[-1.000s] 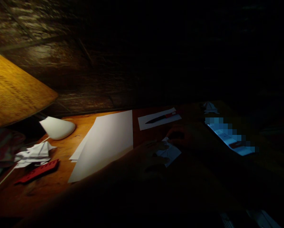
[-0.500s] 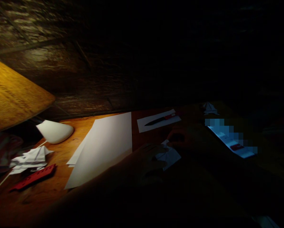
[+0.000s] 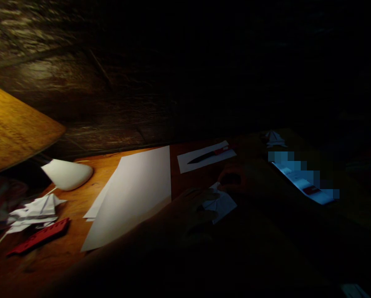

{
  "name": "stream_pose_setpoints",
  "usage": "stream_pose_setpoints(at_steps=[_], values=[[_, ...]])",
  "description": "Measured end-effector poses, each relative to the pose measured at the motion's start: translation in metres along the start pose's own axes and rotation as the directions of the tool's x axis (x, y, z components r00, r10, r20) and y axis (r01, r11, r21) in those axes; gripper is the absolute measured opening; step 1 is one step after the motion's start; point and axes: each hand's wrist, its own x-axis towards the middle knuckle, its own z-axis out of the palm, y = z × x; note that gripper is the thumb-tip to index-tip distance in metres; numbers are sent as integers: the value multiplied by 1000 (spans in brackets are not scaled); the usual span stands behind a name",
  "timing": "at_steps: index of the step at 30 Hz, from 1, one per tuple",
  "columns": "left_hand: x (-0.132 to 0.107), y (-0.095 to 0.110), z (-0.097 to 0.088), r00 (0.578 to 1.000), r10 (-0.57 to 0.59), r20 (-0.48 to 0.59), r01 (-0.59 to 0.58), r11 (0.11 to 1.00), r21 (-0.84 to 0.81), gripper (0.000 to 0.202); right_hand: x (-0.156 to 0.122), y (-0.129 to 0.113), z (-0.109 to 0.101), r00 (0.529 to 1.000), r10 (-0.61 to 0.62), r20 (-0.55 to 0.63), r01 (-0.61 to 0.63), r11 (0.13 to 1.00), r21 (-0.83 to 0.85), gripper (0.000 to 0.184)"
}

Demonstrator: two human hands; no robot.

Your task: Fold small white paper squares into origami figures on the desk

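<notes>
A small folded piece of white paper (image 3: 223,205) is between my hands in deep shadow. My left hand (image 3: 193,209) grips its left side, fingers lying over the paper. At its upper corner my right hand (image 3: 236,176) has thumb and finger curled together in a pinch. Darkness hides much of both hands. Beyond them, a knife (image 3: 204,157) with a dark blade and red handle lies on a white paper strip (image 3: 185,167). Left of my hands are larger white sheets (image 3: 138,182), partly covered by my left forearm.
A lamp with a yellow shade (image 3: 14,124) and white base (image 3: 69,174) stands at left. Near it lie crumpled or folded paper (image 3: 38,211) and a red slotted object (image 3: 41,236). A lit screen (image 3: 303,184) and another folded paper (image 3: 275,139) are at right. A dark wall (image 3: 111,99) rises behind.
The view has shifted slightly, so things at left appear a little farther left. My right thumb and finger now form a clearer ring at the paper's corner. Both hands stay at the paper.
</notes>
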Motion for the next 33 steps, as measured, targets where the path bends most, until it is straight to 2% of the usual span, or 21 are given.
stream_pose_setpoints(at_steps=[7, 13, 24, 33], values=[[-1, 0, 2, 1000, -4, 6, 4, 1000, 7, 46, 0, -6, -2, 999, 45, -4, -45, 999, -24, 23], [-1, 1, 0, 1000, -15, 15, 14, 999, 32, 41, -1, -5, -1, 1000, 0, -19, 0, 1000, -15, 15], [1, 2, -2, 999, -27, 33, 27, 999, 24, 43, 1, 4, 3, 999, -8, -36, 8, 1000, -12, 14], [0, 1, 1, 1000, -15, 19, 14, 1000, 19, 45, 1, 3, 4, 999, 2, -50, 0, 999, 47, 6]])
